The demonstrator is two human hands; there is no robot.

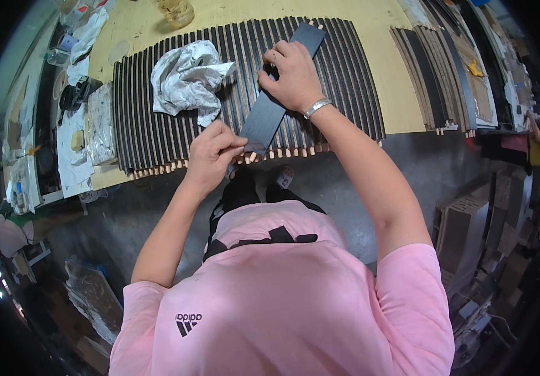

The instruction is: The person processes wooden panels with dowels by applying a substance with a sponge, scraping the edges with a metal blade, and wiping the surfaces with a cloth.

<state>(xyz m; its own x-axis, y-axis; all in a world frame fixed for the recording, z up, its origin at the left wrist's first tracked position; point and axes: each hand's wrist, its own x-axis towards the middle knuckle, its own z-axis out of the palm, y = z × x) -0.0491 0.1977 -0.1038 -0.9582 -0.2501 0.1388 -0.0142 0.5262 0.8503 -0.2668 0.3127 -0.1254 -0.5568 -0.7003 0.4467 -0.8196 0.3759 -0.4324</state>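
Observation:
A flat dark wooden slat (265, 123) with pale peg ends lies slantwise over a row of dark slats (138, 113) set on edge side by side. My right hand (295, 78) is closed over the slat's upper half, thumb and fingers curled at its left edge. At its lower near end, my left hand (212, 156) has thumb and fingers pinched together by the corner. Whatever is between those fingertips is too small to make out. A crumpled white cloth (188, 81) with grey marks rests on the row, just beyond my left hand.
The row sits on a yellow table (401, 113). Another stack of slats (436, 78) stands to the right. A wrapped block (100, 119) and a yellow sponge (78, 140) are at the left, and a clear container (176, 12) is at the far edge. Cartons (464, 232) stand on the floor at right.

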